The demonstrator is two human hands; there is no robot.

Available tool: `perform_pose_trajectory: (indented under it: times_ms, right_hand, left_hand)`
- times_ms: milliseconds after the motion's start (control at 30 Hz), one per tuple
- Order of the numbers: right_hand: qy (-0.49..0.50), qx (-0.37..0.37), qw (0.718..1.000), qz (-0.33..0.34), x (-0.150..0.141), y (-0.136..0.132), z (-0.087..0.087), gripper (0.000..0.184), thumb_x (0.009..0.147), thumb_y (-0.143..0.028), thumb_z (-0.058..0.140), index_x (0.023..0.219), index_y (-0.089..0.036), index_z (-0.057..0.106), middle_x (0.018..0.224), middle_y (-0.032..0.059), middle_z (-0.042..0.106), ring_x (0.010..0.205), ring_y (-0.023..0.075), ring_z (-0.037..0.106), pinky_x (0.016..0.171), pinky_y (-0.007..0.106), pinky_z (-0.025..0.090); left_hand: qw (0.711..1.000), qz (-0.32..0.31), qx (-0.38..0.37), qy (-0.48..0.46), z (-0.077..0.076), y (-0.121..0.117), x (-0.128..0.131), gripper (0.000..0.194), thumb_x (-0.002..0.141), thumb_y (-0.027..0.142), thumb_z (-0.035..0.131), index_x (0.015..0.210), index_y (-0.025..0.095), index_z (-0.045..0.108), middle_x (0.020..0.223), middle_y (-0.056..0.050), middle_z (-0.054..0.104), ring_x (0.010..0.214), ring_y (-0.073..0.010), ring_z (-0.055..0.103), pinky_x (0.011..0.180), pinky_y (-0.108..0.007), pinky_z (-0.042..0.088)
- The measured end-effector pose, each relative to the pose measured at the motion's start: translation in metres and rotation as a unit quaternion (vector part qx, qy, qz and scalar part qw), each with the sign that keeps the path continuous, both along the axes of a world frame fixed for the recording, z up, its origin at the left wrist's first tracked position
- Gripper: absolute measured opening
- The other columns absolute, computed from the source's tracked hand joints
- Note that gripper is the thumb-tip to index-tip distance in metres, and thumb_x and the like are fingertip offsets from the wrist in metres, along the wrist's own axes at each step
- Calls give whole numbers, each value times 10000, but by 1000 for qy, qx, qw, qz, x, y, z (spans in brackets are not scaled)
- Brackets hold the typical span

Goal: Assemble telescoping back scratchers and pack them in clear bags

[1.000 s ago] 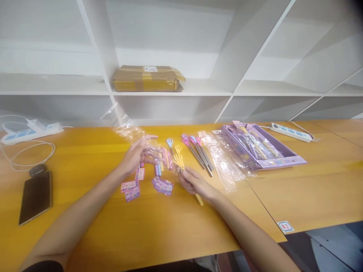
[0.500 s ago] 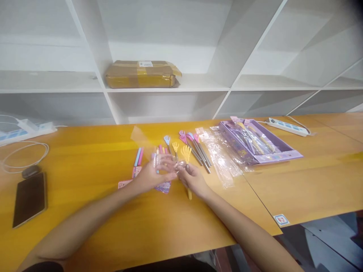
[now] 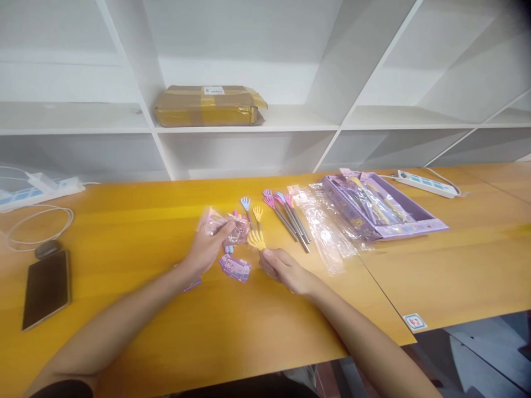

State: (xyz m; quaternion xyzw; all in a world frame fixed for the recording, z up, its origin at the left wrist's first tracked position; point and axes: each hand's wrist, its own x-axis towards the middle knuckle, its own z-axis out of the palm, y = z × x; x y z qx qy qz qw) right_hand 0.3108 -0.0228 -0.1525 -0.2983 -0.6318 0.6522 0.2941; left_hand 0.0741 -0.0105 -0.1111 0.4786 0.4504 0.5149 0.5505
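Observation:
My left hand is closed on a clear plastic bag with a pink top edge, held over the table. My right hand grips a yellow back scratcher; its claw end points at the bag and most of its shaft is hidden. Behind the hands lie a blue-headed back scratcher and a smaller-looking yellow one. Several pink, purple and blue back scratchers are grouped to the right. Purple printed cards lie below the bag, and coloured handle pieces show partly beneath it.
Clear plastic bags lie beside a purple box holding bagged items. A phone, a dark earbud case and a white cable are at left. Power strips sit on both sides. A taped carton stands on the shelf.
The left hand has drawn left and turned, with the bag now seen in it. In my right hand, the upright yellow back scratcher has tipped left toward the bag.

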Motion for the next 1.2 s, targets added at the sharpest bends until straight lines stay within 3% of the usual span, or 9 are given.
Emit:
perform_pose_trajectory:
  times_ms: [167,233,333,400,567,700,867,1067,1200]
  right_hand:
    - [-29,20,999,6,3,1,3,619,1075,-705,376,672,-235,375,590,-64,321,534,102,255,512,266,212]
    - [-37,27,999,9,5,2,5,629,1069,-712,386,666,-229,391,592,-59,334,546,102,269,520,267,219]
    - [-46,38,998,17,7,2,7,637,1069,-706,397,658,-220,413,590,-55,349,555,102,297,532,272,236]
    - [-50,47,997,22,8,2,9,629,1074,-696,396,663,-220,408,594,-57,348,554,100,296,538,274,243]
    - [-59,60,996,26,9,4,11,572,1073,-678,423,736,-216,429,643,-58,363,569,99,295,550,271,256]
    - [-73,94,993,20,12,7,17,484,1080,-642,446,976,-192,591,778,-19,530,696,132,473,694,274,422]
    - [-102,148,984,4,15,8,21,448,1081,-598,482,1193,-195,641,1152,69,692,1073,215,628,1004,331,478]
    - [-115,173,978,-8,18,8,19,445,1090,-556,493,1343,-215,623,1236,73,722,1130,226,662,1008,333,500]
    - [-121,188,975,-14,19,9,20,450,1102,-554,460,1333,-210,637,1159,59,729,1036,209,668,935,311,510]
  left_hand:
    - [996,26,-25,-87,17,-4,1,385,850,405,862,1088,161,683,1097,-105,801,1032,-291,782,907,-468,673]
    - [993,4,-66,-99,20,-7,2,474,849,378,871,1231,182,669,1141,-115,802,1074,-297,780,899,-445,678]
    - [985,9,-115,-126,23,-14,5,839,824,297,904,1535,288,459,1201,-104,797,1112,-287,778,886,-428,681]
    - [983,10,-126,-136,26,-18,7,922,814,279,913,1573,310,390,1200,-100,795,1070,-282,791,854,-421,689]
    - [988,-11,-103,-114,30,-19,7,588,805,309,919,1276,229,575,1052,-76,797,973,-279,804,761,-390,700]
    - [988,-64,-96,-101,33,-18,3,446,824,352,905,1066,203,561,1033,-75,798,968,-283,802,784,-415,702]
    - [983,-114,-104,-104,36,-19,2,434,850,379,882,1007,216,511,1031,-91,803,990,-311,804,811,-478,700]
    - [976,-131,-134,-115,34,-18,-2,432,847,363,888,1098,223,566,1020,-82,786,1008,-303,787,850,-510,688]
    - [974,-145,-131,-116,36,-14,-3,335,852,362,884,1009,185,646,958,-57,753,855,-212,756,810,-419,681]
